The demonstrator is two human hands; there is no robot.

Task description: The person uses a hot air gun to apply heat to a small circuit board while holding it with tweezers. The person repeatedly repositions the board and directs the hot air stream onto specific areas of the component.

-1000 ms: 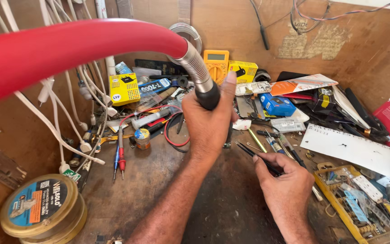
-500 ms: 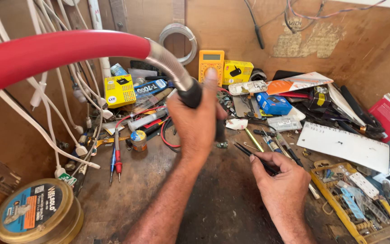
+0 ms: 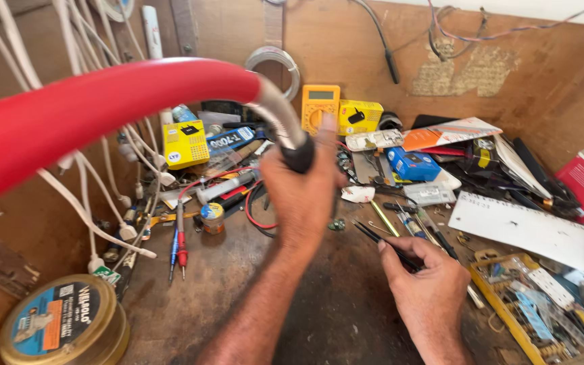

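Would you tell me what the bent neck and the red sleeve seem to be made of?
Bent neck: probably flexible metal, silvery, ribbed and shiny. Red sleeve: likely plastic or rubber, smooth and matte. Left hand grips the black end.

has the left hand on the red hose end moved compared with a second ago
Cannot tell for sure. The left hand on the hose end sits about as near the yellow multimeter as before; the slight shift may be camera motion.
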